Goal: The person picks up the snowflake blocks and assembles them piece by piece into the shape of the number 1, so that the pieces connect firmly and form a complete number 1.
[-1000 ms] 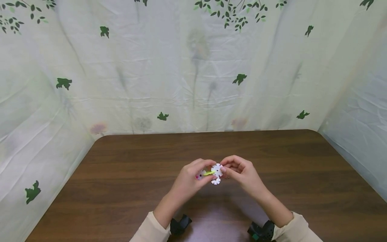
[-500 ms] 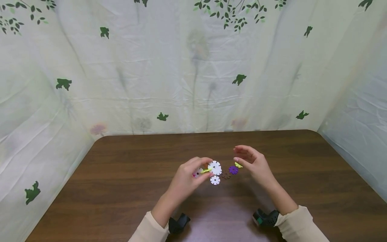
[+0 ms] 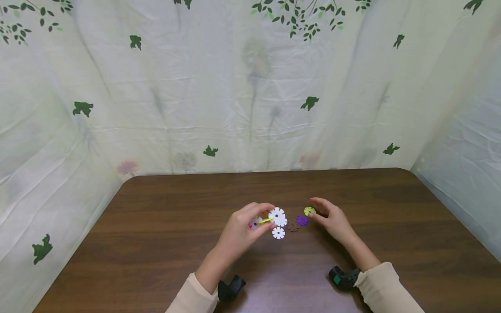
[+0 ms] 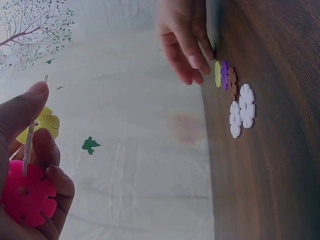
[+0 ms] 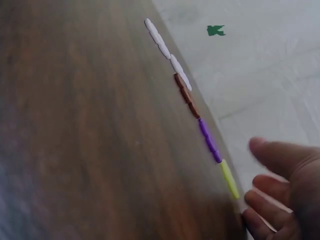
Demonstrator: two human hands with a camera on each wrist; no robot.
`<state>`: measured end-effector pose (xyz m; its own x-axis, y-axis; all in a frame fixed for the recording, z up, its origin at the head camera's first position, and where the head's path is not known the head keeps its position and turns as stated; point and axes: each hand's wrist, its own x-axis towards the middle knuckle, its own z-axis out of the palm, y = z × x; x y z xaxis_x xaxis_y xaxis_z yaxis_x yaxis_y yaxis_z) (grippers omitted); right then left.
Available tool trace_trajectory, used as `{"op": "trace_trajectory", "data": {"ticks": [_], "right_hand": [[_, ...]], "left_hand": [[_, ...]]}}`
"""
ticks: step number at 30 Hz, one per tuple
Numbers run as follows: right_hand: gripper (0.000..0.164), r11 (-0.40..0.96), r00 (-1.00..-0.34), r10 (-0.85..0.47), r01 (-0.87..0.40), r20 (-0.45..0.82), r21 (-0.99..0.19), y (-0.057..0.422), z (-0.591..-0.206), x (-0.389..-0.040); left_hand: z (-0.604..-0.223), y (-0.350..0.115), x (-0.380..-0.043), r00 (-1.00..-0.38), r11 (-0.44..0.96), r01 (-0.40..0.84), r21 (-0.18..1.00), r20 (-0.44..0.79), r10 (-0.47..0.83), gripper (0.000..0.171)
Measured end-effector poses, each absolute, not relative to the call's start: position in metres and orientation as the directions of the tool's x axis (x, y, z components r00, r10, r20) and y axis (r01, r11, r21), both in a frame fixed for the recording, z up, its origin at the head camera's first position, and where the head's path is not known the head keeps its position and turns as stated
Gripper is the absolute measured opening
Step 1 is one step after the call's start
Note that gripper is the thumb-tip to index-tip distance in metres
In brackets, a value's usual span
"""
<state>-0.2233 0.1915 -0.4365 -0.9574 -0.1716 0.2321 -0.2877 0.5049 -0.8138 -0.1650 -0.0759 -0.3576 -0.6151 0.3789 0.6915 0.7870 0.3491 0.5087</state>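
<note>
My left hand point(image 3: 244, 224) pinches a small group of joined notched plastic discs above the table. In the left wrist view, a pink disc point(image 4: 30, 195) and a yellow disc point(image 4: 48, 121) are slotted onto a white disc seen edge-on point(image 4: 29, 145). Near a loose yellow-green disc point(image 3: 308, 210) is my right hand point(image 3: 332, 219), thumb and fingers apart, holding nothing visible. Whether it touches that disc I cannot tell. Beside it on the table lie a purple disc point(image 3: 302, 220), a brown disc point(image 5: 187, 96) and white discs point(image 4: 247, 106), roughly in a row.
The dark wooden table point(image 3: 176, 261) has its far edge against a white curtain point(image 3: 235, 87) printed with green leaves. Black wrist cameras point(image 3: 232, 288) are strapped to both wrists, low over the tabletop.
My right hand has left the discs in the left hand and moved right, then lowered toward the yellow-green disc. The left hand has shifted slightly left, still holding its discs.
</note>
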Motion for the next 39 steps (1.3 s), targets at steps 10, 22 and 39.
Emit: {"op": "trace_trajectory", "data": {"ticks": [10,22,39], "right_hand": [[0.042,0.619,-0.945,-0.218,-0.326,0.242,-0.714,0.194,-0.446,-0.226],[0.030,0.659,-0.958,-0.187,-0.287,0.218,-0.695,0.190,-0.440,-0.223],[0.029,0.210,-0.965,-0.177,-0.230,0.195,-0.950,0.186,-0.405,-0.217]], "left_hand": [[-0.358,-0.076,-0.166,-0.613,0.353,0.789,0.503,0.691,0.383,0.035],[-0.359,-0.078,-0.165,-0.620,0.355,0.783,0.511,0.687,0.378,0.034],[-0.359,-0.077,-0.166,-0.616,0.349,0.786,0.510,0.688,0.383,0.034]]}}
